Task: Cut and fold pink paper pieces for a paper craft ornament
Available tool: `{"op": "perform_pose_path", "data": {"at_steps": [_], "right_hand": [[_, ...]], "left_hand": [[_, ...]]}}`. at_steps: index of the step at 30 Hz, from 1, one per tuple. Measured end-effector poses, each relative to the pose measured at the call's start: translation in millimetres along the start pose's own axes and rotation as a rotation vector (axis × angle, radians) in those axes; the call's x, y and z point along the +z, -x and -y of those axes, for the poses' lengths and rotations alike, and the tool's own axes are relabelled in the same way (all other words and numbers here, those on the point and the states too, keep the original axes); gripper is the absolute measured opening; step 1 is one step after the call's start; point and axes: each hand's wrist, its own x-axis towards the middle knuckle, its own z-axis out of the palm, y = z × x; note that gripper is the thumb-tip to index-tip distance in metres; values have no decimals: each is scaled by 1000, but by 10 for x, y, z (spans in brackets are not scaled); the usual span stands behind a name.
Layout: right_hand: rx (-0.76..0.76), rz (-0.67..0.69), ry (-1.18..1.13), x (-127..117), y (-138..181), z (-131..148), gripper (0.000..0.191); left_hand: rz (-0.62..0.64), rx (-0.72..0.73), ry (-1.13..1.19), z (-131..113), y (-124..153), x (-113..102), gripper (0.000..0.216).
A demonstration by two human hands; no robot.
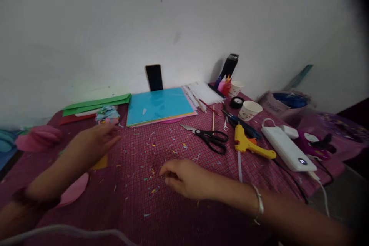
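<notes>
My left hand (96,140) reaches forward over the red checked cloth (173,207), fingers stretched flat, close to a small blue and pink paper flower (107,115). A yellow paper piece (101,162) lies under its wrist. My right hand (184,178) rests low on the cloth in the middle, fingers curled together as if pinching among paper scraps; what they hold is hidden. A metal bangle (259,203) sits on that wrist.
Blue and pink paper sheets (158,106), green sheets (96,103), black scissors (211,138), a yellow glue gun (249,144), a white power bank (288,148), paper cups (249,110), a black bottle (230,65), a phone (154,77) against the wall, and pink paper (73,190).
</notes>
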Motion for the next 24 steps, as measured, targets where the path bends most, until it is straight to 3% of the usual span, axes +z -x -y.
{"op": "perform_pose_path", "data": {"at_steps": [2,5,7,10,15,24], "right_hand": [[-61,32,197,-270,8,-8,20],[-16,-64,421,-708,-103,-206,23],[46,-167,544,-947,-243,-426,27],[122,-218,673,-1149,-465,-747,29],[100,-191,684,-1121,-648,-1009,32],[-37,-238,721,-1005,-689,-1134,32]], "left_hand": [[57,61,-73,-293,-320,175,28],[114,144,-206,-656,-745,393,33],[154,181,-255,-823,-969,509,35],[176,188,-301,-965,-1187,667,39],[232,182,-374,-1047,-1310,849,43],[308,238,-406,-1058,-1387,825,29]]}}
